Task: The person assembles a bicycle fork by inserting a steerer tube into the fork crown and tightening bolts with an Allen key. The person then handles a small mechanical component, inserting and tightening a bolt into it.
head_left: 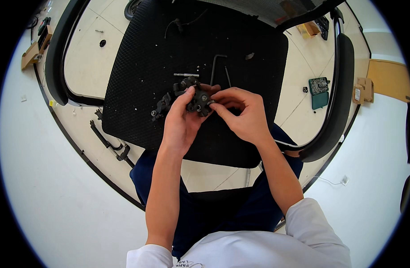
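Over the seat of a black chair, my left hand is closed around a black bicycle brake caliper, with its thumb along the left side. My right hand is closed in a pinch at the caliper's right side, thumb and forefinger together. Whatever lies between those fingertips is too small to make out. Beside my left hand, a second dark metal part with bolts rests on the seat. Just beyond the hands are a black hex key, a thin dark rod and a short silver rod.
The black chair seat has armrests on both sides. Farther back on it lie a dark part with thin wires and a small grey scrap. On the floor are a green case of small parts, a bicycle fork and cardboard boxes.
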